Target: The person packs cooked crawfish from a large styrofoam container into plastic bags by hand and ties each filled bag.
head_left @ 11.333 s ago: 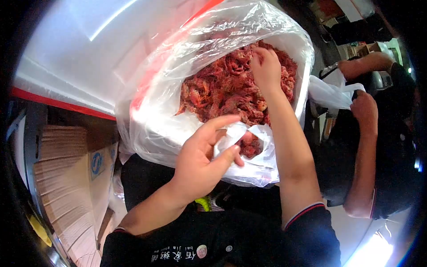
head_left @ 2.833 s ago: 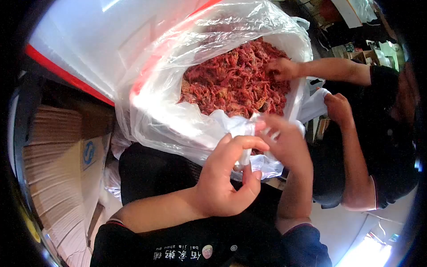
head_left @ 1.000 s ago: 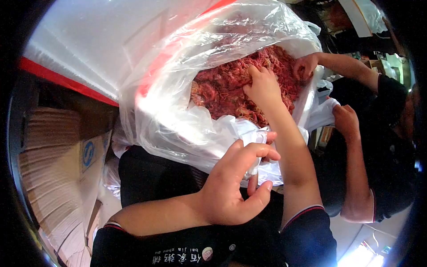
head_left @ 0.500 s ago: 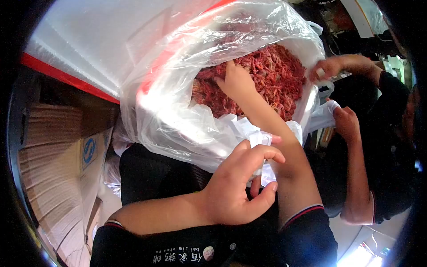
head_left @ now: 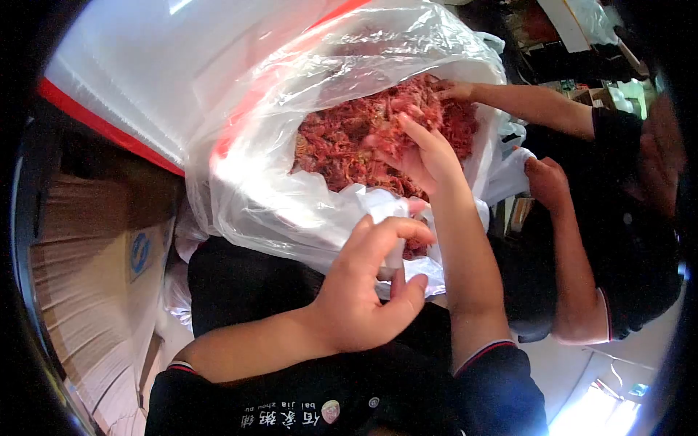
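A large clear plastic bag (head_left: 247, 211) gapes open, holding a heap of red, stringy pieces (head_left: 334, 138); their exact kind is hard to tell. My right hand (head_left: 429, 160) is inside the bag mouth, palm turned up, its blurred fingers curled around a clump of these pieces. Nearer to me, my left hand (head_left: 363, 287) has bent fingers hooked on a small white plastic bag (head_left: 427, 272). Some red pieces show inside that small bag, and my left hand hides part of it.
To the right, another person in a dark shirt (head_left: 618, 218) reaches one hand (head_left: 456, 90) into the heap. Their other hand (head_left: 547, 180) grips a white plastic bag (head_left: 509, 178). At left stand cardboard boxes (head_left: 87, 254) and a white, red-edged sheet (head_left: 138, 94).
My right hand has turned palm up and moved right and nearer to me, with red pieces in its fingers. The other person's upper hand has moved left into the heap.
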Available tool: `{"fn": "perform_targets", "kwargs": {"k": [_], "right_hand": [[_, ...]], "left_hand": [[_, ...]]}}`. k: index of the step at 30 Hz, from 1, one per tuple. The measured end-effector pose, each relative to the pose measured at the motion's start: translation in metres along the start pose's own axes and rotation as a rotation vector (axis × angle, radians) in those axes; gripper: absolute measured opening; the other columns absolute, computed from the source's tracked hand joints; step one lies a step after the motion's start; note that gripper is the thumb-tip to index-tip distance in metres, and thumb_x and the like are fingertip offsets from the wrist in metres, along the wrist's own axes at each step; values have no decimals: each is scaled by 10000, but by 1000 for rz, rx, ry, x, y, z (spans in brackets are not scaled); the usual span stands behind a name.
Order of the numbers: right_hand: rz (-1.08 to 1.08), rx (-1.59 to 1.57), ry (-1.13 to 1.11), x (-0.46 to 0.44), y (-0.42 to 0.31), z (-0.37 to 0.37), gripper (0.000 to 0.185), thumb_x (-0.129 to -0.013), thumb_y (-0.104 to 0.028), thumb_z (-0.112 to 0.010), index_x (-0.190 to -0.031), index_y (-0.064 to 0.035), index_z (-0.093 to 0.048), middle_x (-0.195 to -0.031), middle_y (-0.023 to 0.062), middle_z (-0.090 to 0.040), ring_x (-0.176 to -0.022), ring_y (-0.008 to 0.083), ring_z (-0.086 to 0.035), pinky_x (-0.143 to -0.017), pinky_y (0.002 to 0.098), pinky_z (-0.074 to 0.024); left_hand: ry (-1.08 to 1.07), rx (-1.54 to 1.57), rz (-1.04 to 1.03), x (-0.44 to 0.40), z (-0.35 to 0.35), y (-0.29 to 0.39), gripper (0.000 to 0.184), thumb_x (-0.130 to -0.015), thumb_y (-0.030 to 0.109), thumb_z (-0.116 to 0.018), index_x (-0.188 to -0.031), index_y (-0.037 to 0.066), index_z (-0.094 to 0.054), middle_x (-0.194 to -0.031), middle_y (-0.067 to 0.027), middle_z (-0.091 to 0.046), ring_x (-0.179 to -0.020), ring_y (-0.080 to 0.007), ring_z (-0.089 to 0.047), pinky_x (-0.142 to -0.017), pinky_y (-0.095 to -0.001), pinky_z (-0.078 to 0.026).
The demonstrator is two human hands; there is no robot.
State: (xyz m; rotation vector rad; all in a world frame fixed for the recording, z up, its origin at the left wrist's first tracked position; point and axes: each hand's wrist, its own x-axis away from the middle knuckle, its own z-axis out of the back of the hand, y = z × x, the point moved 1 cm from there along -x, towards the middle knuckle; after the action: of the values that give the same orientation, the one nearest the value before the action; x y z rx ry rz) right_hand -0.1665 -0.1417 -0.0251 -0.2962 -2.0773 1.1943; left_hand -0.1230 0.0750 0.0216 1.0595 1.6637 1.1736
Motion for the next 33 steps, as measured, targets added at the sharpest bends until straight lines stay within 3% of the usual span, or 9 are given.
{"fn": "perform_targets", "kwargs": {"k": [4,12,14,17,20,22,28,32,33], "right_hand": [[262,-180,-104,65,-7,4,327,-868,-64,-555,-1176,-77,-448,-963,89,-579,-888,224,-608,-784,437,-520],[412,1552,-82,134,4,0,497,-701,-103,-724,-1160,-66,-539,-1002,97,-594,-898,154,-588,-759,289,-479],[258,1299,70,119,-20,-10,438,-703,-136,-725,-1109,-61,-575,-887,88,-619,-809,149,-600,-694,277,-485],[531,1245,316,43,-26,-4,372,-709,-164,-722,-1037,-36,-601,-723,78,-614,-684,174,-597,-657,289,-486],[481,1566,517,-45,1,10,631,-717,-374,-718,-1186,-13,-499,-1210,264,-441,-1076,400,-490,-904,439,-419],[184,1687,556,-81,19,22,818,-679,-462,-726,-1305,-61,-383,-1293,270,-334,-1076,493,-452,-917,465,-424],[72,1715,354,-77,17,36,798,-635,-325,-767,-1304,-90,-401,-1277,254,-377,-1101,442,-467,-897,450,-442],[292,1436,379,-53,10,50,564,-680,-200,-702,-1197,-113,-493,-1051,99,-581,-936,301,-597,-819,425,-485],[140,965,369,-46,7,49,492,-707,-176,-673,-1164,-104,-505,-1054,75,-592,-928,297,-606,-789,413,-496]], "left_hand": [[164,208,6,3,-7,-7,448,-749,-3,-552,-1181,15,-433,-1269,-224,-400,-1190,-271,-420,-935,-300,-358],[184,447,22,9,-12,-1,473,-783,-23,-502,-1235,18,-368,-1364,-203,-304,-1252,-204,-340,-849,-245,-414],[180,387,53,9,-13,1,436,-763,-11,-521,-1185,14,-417,-1314,-220,-356,-1228,-244,-378,-894,-281,-383],[174,257,13,5,-13,-2,403,-734,6,-546,-1128,10,-463,-1245,-246,-418,-1201,-301,-411,-970,-336,-316],[133,207,0,2,-11,-2,412,-721,2,-550,-1124,13,-467,-1260,-257,-406,-1163,-306,-433,-969,-338,-318],[17,250,1,1,-9,-6,459,-756,-59,-468,-1199,30,-386,-1442,-175,-197,-698,-62,-447,-660,-213,-397],[111,206,-27,-3,-2,-4,412,-711,-10,-548,-1116,26,-487,-1267,-232,-403,-894,-218,-496,-836,-294,-404],[95,155,-69,-5,-1,-3,387,-709,4,-557,-1092,21,-500,-1175,-210,-460,-930,-257,-483,-866,-312,-386],[98,157,-68,-5,-1,-2,387,-709,4,-557,-1092,21,-500,-1175,-210,-460,-930,-257,-483,-866,-312,-386]]}}
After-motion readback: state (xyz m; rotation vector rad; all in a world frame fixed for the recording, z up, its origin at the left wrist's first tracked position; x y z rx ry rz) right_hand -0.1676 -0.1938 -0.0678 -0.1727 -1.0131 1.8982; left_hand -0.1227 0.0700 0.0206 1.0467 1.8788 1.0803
